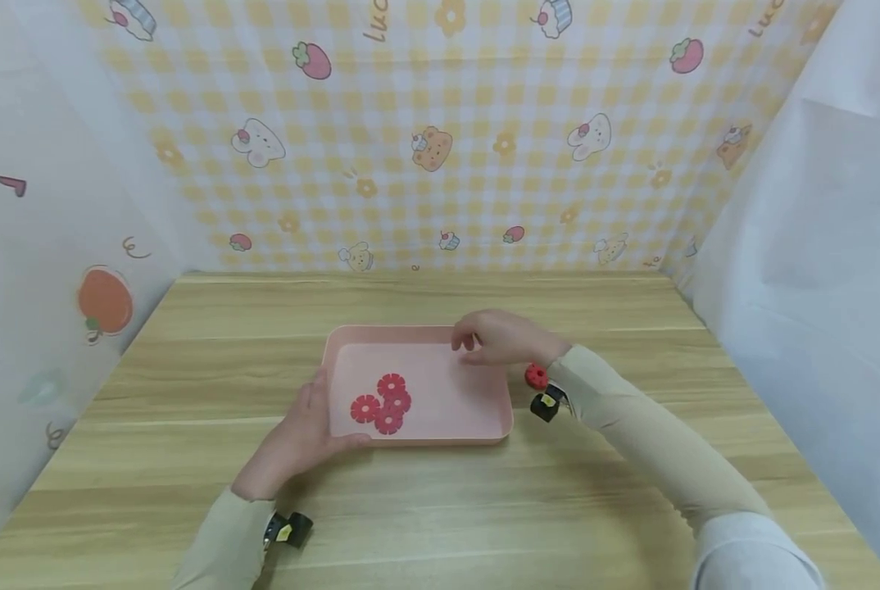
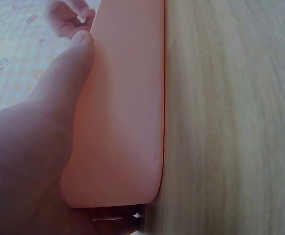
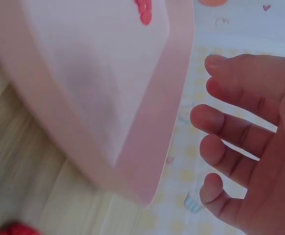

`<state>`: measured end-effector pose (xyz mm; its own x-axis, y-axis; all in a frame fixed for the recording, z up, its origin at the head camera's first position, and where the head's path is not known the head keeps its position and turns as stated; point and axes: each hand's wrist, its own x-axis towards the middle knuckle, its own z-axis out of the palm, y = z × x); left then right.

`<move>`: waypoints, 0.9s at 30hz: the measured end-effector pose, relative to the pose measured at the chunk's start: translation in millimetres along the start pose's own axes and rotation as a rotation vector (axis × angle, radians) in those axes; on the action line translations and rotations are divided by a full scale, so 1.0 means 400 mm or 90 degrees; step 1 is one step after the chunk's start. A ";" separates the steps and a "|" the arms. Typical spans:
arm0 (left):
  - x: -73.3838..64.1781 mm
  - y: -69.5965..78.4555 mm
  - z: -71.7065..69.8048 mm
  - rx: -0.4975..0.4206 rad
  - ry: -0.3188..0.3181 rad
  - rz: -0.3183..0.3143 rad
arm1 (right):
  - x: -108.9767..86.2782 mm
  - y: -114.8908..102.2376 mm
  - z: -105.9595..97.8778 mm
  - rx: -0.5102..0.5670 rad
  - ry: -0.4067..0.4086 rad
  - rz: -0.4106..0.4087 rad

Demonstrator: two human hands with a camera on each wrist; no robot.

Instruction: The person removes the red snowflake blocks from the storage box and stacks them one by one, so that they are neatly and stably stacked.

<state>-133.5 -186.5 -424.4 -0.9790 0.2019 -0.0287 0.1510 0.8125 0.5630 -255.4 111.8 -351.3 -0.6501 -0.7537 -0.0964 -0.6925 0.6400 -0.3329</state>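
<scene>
Tray (image 1: 455, 393), pink, rectangular and shallow, lies flat on the wood-grained bench (image 1: 440, 508), near the middle of the head view. The person's left hand (image 1: 309, 430) grips its near left corner: the thumb lies along the near side and the fingers lie against the left end, as the left wrist view also shows. The right hand (image 1: 504, 338) hangs above the far right corner, its fingers loosely bent and somewhat apart, holding nothing; the right wrist view shows the fingertips clear of the tray wall.

Inside the tray, left of its middle, four red notched pieces (image 1: 403, 403) are bunched together, each round and flower-like. A further red object (image 1: 536, 375) rests on the bench just beside the tray's right end, partly hidden by the right wrist; its exact shape is hard to tell.

Both arms wear pale sleeves (image 1: 654, 442), and a small black device (image 1: 300, 529) is strapped at each wrist. Behind the bench hangs a yellow-and-white checked cloth (image 1: 410, 98) printed with strawberries, flowers, cupcakes and animal faces.
</scene>
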 end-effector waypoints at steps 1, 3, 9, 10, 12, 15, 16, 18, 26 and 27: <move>-0.001 0.000 0.000 0.002 0.000 -0.002 | 0.009 -0.006 0.000 0.003 -0.006 -0.006; -0.001 0.000 -0.001 0.001 0.000 -0.004 | 0.027 -0.017 0.002 0.005 -0.017 -0.014; -0.001 -0.003 0.000 -0.001 0.006 0.002 | 0.075 -0.047 0.013 0.020 -0.030 -0.038; 0.000 -0.004 0.002 -0.004 0.008 0.002 | 0.082 -0.052 0.016 0.026 -0.033 -0.042; 0.000 -0.005 0.004 -0.006 0.011 0.005 | 0.096 -0.059 0.025 0.032 -0.039 -0.051; 0.000 -0.003 0.003 -0.012 0.010 0.006 | 0.115 -0.067 0.041 0.035 -0.053 -0.052; 0.000 -0.002 0.001 -0.011 0.009 0.004 | 0.122 -0.068 0.048 0.033 -0.059 -0.052; -0.001 0.000 -0.002 -0.013 0.005 0.001 | 0.134 -0.072 0.060 0.032 -0.073 -0.051; -0.002 0.002 -0.005 -0.002 -0.008 -0.020 | 0.169 -0.082 0.108 0.063 -0.120 -0.040; -0.003 0.002 -0.005 -0.002 -0.010 -0.022 | 0.172 -0.083 0.112 0.061 -0.123 -0.038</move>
<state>-132.5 -187.1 -422.3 -0.9814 0.1822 -0.0611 0.1166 0.8174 0.5642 -262.9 31.9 -389.0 -0.5303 -0.8105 -0.2485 -0.6892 0.5829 -0.4304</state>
